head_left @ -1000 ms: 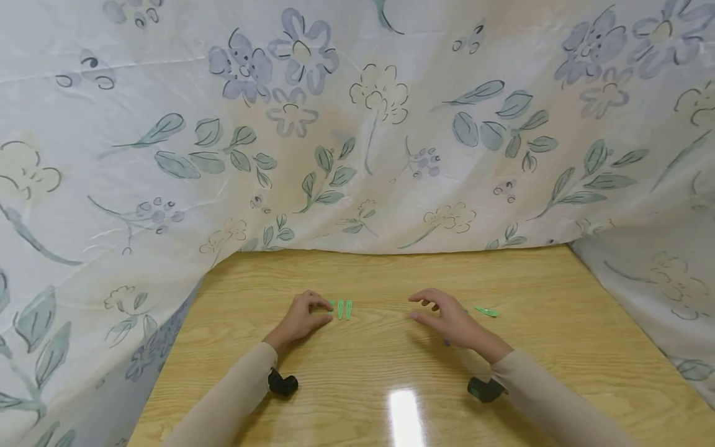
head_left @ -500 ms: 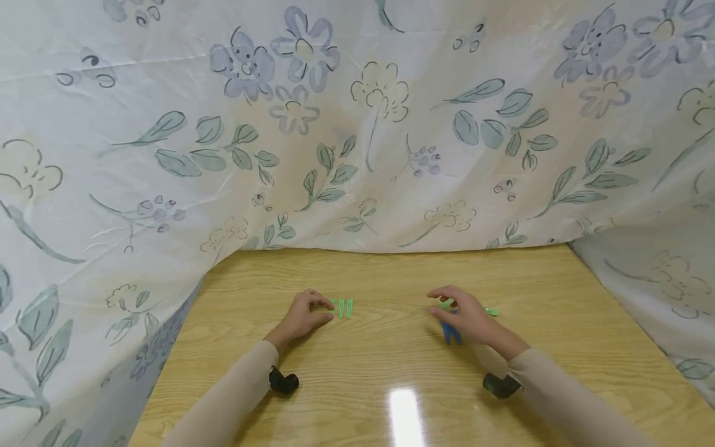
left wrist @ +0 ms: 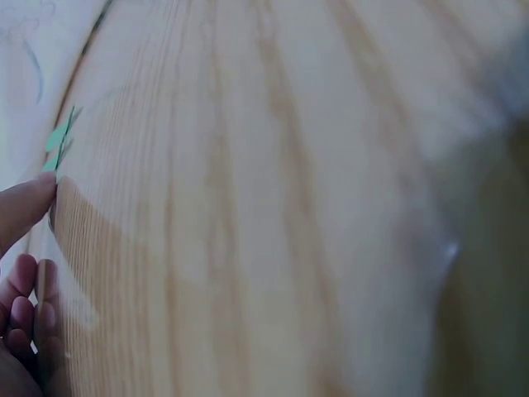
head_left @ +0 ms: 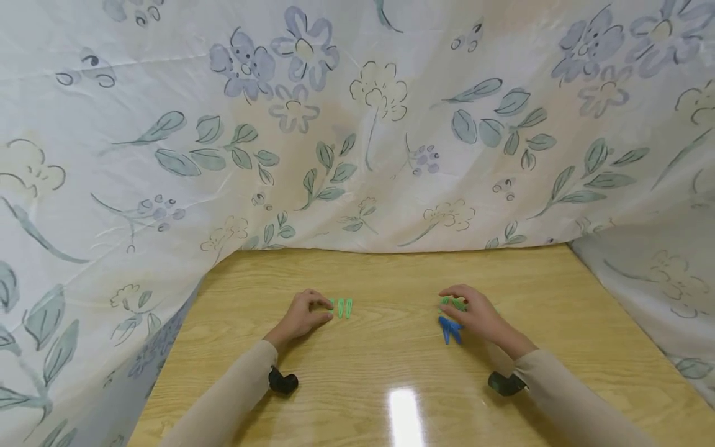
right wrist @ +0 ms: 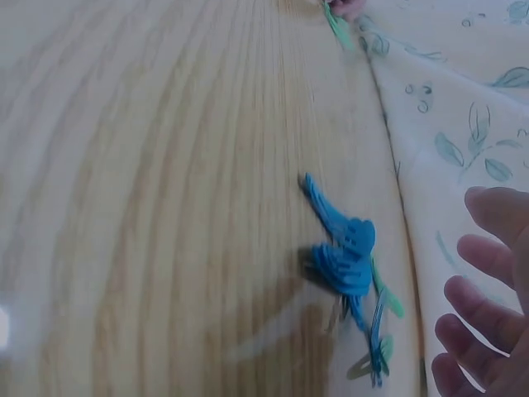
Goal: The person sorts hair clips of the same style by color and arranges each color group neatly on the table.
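Observation:
In the head view my left hand (head_left: pixel 305 315) pinches the leftmost green snap hair clip of a short row, thumb and finger at its two ends. Two more green hair clips (head_left: pixel 344 308) lie upright beside it, to the right. My right hand (head_left: pixel 475 311) hovers with fingers apart over loose green hair clips (head_left: pixel 459 304), partly hidden beneath it. Just below those lies a small pile of blue hair clips (head_left: pixel 449 329). In the right wrist view the blue pile (right wrist: pixel 351 256) shows apart from my right fingers (right wrist: pixel 479 306), which hold nothing.
The wooden table (head_left: pixel 380 360) has a patterned floral cloth (head_left: pixel 357 186) hanging behind it and at both sides. Light glares off the table near its front. A dark wrist camera (head_left: pixel 283 382) sits on the left wrist and another (head_left: pixel 506 383) on the right.
My right hand has moved rightward from the middle of the table to the loose clips, uncovering the blue pile. My left hand has stayed at the row.

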A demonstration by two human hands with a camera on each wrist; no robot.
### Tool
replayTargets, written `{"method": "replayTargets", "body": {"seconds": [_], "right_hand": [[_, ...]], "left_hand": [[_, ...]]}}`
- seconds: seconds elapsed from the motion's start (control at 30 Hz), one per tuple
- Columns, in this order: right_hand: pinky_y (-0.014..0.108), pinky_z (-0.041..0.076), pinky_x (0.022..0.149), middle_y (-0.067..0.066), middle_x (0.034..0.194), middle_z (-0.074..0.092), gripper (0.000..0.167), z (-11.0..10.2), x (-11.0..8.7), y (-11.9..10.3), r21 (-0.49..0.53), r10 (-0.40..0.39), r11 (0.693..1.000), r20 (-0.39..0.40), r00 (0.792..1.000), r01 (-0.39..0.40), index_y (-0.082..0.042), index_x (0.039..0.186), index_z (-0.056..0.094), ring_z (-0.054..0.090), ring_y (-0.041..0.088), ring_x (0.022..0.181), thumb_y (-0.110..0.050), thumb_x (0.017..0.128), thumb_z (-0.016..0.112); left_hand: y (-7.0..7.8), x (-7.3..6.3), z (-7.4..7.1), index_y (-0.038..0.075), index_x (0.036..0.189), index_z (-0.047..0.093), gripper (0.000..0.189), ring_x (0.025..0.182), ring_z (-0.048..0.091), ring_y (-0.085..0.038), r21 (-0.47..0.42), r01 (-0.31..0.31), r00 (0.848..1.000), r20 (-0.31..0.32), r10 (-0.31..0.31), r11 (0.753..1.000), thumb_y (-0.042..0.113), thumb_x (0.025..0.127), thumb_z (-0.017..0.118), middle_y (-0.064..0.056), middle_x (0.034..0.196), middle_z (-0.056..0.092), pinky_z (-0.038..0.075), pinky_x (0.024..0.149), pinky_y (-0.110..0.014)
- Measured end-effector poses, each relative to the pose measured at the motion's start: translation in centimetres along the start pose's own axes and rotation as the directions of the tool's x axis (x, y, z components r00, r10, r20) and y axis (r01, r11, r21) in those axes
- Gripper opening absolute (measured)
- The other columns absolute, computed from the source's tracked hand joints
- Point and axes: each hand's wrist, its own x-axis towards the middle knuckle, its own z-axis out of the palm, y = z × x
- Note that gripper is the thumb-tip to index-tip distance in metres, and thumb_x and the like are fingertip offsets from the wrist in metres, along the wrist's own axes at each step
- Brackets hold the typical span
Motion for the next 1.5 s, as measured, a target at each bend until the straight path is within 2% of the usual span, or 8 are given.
{"method": "replayTargets", "body": {"seconds": [0.13, 0.43, 0.7, 0.9, 1.27, 1.5], "right_hand": [[0.066, 0.048, 0.097, 0.022, 0.127, 0.065, 0.03, 0.1, 0.1, 0.6, -0.01, -0.006, 1.0, 0.005, 1.0, 0.006, 0.001, 0.122, 0.069, 0.059, 0.045, 0.121, -0.014, 0.095, 0.071], [0.058, 0.051, 0.091, 0.017, 0.116, 0.069, 0.026, 0.3, 0.4, 1.4, -0.095, -0.045, 0.994, 0.014, 0.999, 0.046, -0.001, 0.115, 0.073, 0.064, 0.039, 0.109, -0.014, 0.093, 0.074], [0.064, 0.049, 0.089, 0.016, 0.114, 0.071, 0.017, 0.5, 0.7, 1.9, -0.171, -0.036, 0.985, 0.021, 0.999, 0.039, -0.009, 0.105, 0.078, 0.063, 0.04, 0.106, -0.018, 0.092, 0.075], [0.065, 0.047, 0.091, 0.014, 0.113, 0.072, 0.018, 0.8, 0.8, 2.4, -0.201, -0.018, 0.979, 0.009, 1.0, 0.02, -0.011, 0.106, 0.079, 0.064, 0.038, 0.106, -0.021, 0.092, 0.075], [0.065, 0.041, 0.092, 0.014, 0.116, 0.071, 0.02, 1.4, 1.7, 2.1, -0.181, 0.01, 0.983, -0.001, 1.0, -0.01, -0.012, 0.104, 0.079, 0.062, 0.039, 0.107, -0.027, 0.092, 0.075], [0.069, 0.037, 0.095, 0.016, 0.117, 0.071, 0.021, 1.9, 2.3, 1.9, -0.2, 0.037, 0.979, -0.028, 0.999, -0.042, -0.012, 0.103, 0.079, 0.061, 0.043, 0.111, -0.029, 0.09, 0.077]], "left_hand": [[-0.2, 0.0, 0.1, 0.019, 0.098, 0.077, 0.009, 0.12, 0.046, -0.03, 0.004, 0.009, 1.0, 0.003, -0.009, 1.0, 0.018, 0.089, 0.079, -0.006, 0.118, 0.061, 0.043, 0.096, -0.044], [-0.4, 0.4, 0.0, 0.022, 0.097, 0.077, 0.009, 0.118, 0.046, -0.027, 0.002, 0.022, 1.0, 0.0, -0.022, 1.0, 0.018, 0.088, 0.079, -0.003, 0.116, 0.06, 0.043, 0.094, -0.041], [-0.6, 0.8, -0.1, 0.02, 0.096, 0.078, 0.009, 0.118, 0.047, -0.03, 0.0, -0.004, 1.0, -0.006, 0.004, 1.0, 0.018, 0.088, 0.08, -0.005, 0.115, 0.061, 0.043, 0.095, -0.045], [-0.6, 1.0, -0.2, 0.02, 0.097, 0.078, 0.009, 0.116, 0.046, -0.027, -0.008, 0.001, 1.0, 0.001, -0.001, 1.0, 0.019, 0.088, 0.08, -0.004, 0.114, 0.061, 0.04, 0.091, -0.039], [-0.6, 1.6, -0.6, 0.019, 0.097, 0.078, 0.008, 0.118, 0.046, -0.029, -0.016, -0.006, 1.0, 0.006, 0.006, 1.0, 0.019, 0.089, 0.079, -0.006, 0.115, 0.062, 0.041, 0.094, -0.043], [-0.7, 1.9, -0.8, 0.019, 0.097, 0.078, 0.009, 0.116, 0.046, -0.027, -0.011, 0.001, 1.0, 0.013, -0.001, 1.0, 0.02, 0.089, 0.079, -0.005, 0.115, 0.062, 0.041, 0.091, -0.04]]}}
